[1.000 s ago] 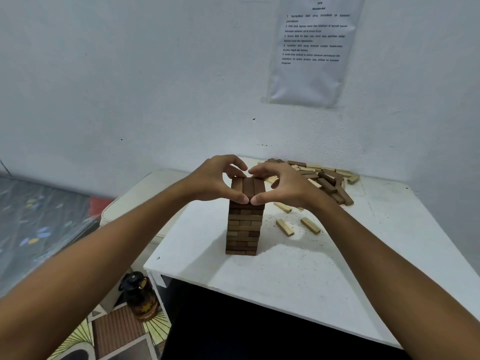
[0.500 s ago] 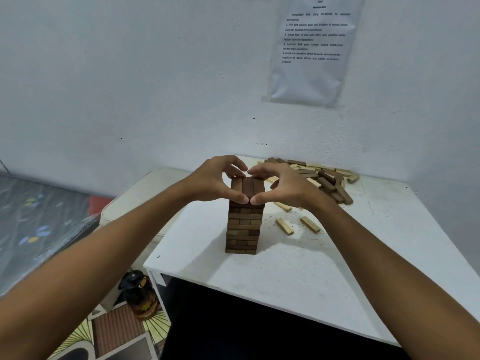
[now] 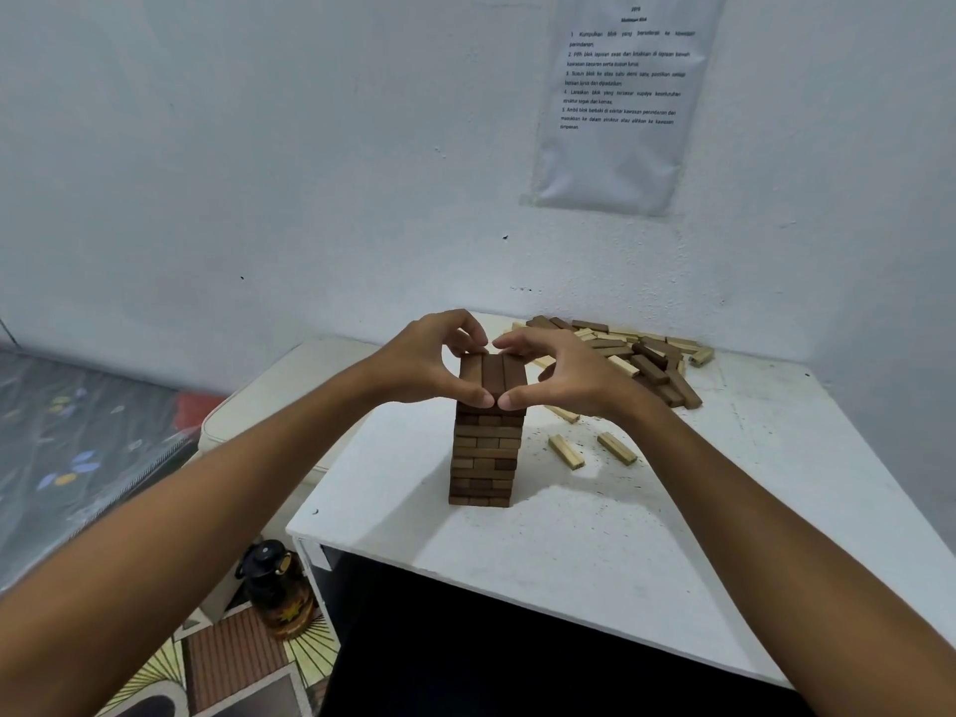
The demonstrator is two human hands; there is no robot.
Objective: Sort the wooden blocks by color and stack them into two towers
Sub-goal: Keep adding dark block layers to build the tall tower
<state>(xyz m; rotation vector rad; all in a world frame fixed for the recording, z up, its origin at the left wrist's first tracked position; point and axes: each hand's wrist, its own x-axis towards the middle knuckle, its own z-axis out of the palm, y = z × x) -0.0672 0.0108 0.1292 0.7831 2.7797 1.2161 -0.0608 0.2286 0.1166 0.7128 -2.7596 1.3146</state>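
Wall notice (image 3: 623, 95) text too small to read; far blocks of pile (image 3: 628, 354) behind right hand (image 3: 574, 377).

A white-topped table (image 3: 621, 551) stood against a white plastered wall (image 3: 258, 147). A printed paper sheet in a clear sleeve (image 3: 621, 100) hung on the wall above the table's far edge. A dark bottle with a black cap (image 3: 277, 587) stood on the patterned floor mat (image 3: 222, 670) beside the table's left corner. A cream cushioned seat (image 3: 269, 401) lay to the left.

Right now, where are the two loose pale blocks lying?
In the head view, the two loose pale blocks lie on the white table, just right of the dark tower, nearer than the mixed pile.
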